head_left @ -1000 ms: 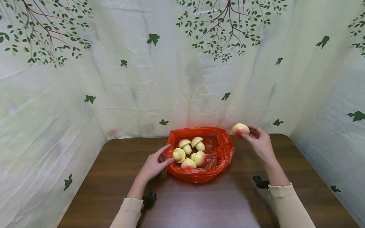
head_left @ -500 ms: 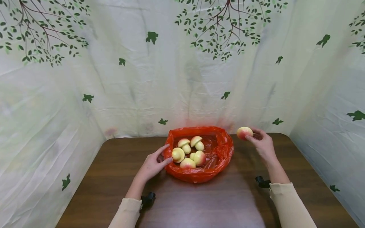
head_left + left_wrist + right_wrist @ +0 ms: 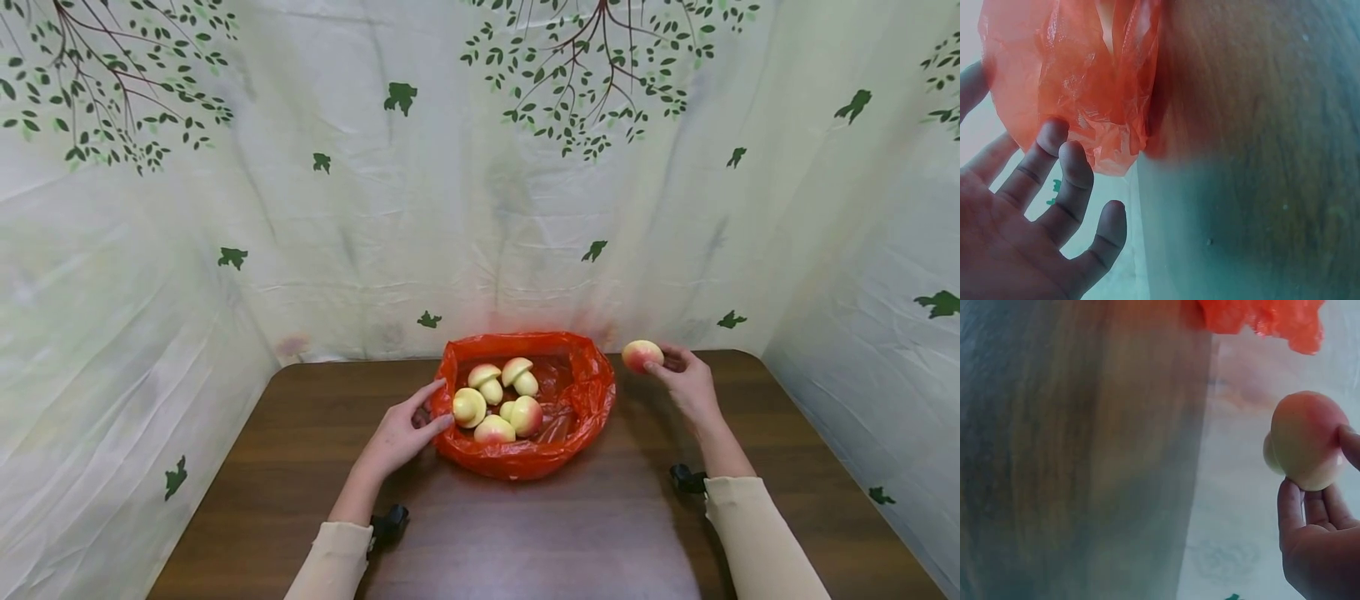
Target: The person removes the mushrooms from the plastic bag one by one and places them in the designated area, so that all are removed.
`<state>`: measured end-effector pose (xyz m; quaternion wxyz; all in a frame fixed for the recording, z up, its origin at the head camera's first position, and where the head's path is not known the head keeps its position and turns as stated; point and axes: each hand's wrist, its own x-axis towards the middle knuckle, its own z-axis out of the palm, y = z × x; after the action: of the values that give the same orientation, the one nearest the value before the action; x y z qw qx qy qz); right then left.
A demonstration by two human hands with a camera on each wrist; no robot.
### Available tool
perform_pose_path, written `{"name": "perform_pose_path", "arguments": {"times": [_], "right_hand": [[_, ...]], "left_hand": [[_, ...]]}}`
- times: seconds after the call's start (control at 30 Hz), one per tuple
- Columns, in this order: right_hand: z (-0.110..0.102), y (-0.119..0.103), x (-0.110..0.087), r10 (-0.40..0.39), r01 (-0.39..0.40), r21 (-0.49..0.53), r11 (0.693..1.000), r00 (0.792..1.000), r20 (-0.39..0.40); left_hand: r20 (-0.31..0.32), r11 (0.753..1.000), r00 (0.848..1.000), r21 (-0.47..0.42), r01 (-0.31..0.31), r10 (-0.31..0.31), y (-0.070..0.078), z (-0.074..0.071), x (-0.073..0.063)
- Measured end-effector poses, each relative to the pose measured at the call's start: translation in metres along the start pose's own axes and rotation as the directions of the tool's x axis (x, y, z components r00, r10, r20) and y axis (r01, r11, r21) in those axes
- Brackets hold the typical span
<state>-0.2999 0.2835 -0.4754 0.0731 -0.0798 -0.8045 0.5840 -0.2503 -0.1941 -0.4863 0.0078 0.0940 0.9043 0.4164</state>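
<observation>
In the head view, a red plastic bag (image 3: 517, 462) stands on the table with its mouth wide and rim rolled out. Several toy mushrooms (image 3: 527, 417) lie inside, pale yellow with pink-flushed caps. My left hand (image 3: 401, 433) holds the bag's left rim; in the left wrist view, its thumb and index fingertips are hidden by the plastic, and the other fingers (image 3: 1075, 169) bend loosely. Right of the bag, my right hand (image 3: 687, 385) pinches another toy mushroom (image 3: 642, 356) by the cap, raised above the table's back edge. The right wrist view shows that mushroom's short stem (image 3: 1270, 454).
The brown wooden table (image 3: 525, 542) ends just behind the bag. A pale cloth (image 3: 480, 208) printed with leaves and branches hangs at the back and both sides. Each wrist carries a black camera mount, the left mount (image 3: 392, 527) and the right mount (image 3: 686, 479).
My right hand has drawn the mushroom slightly to the right and down, away from the bag, and its cap has turned. My left hand and the bag stay in place.
</observation>
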Motion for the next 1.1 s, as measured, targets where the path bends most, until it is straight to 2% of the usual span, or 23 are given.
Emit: {"name": "perform_pose_path", "arguments": {"times": [0.3, 0.63, 1.1], "right_hand": [[0.002, 0.011, 0.002, 0.035, -0.035, -0.027, 0.999, 0.999, 0.021], [0.006, 0.015, 0.003, 0.035, -0.033, -0.071, 0.997, 0.999, 0.034], [0.009, 0.028, 0.005, 0.058, -0.055, -0.072, 0.996, 0.997, 0.044]], "left_hand": [[-0.002, 1.0, 1.0, 0.007, -0.006, 0.006, 0.001, 0.0, -0.001], [0.001, 1.0, 1.0, 0.012, -0.007, 0.007, 0.001, 0.0, -0.001], [0.004, 1.0, 1.0, -0.003, -0.008, 0.008, 0.0, 0.002, -0.001]]}}
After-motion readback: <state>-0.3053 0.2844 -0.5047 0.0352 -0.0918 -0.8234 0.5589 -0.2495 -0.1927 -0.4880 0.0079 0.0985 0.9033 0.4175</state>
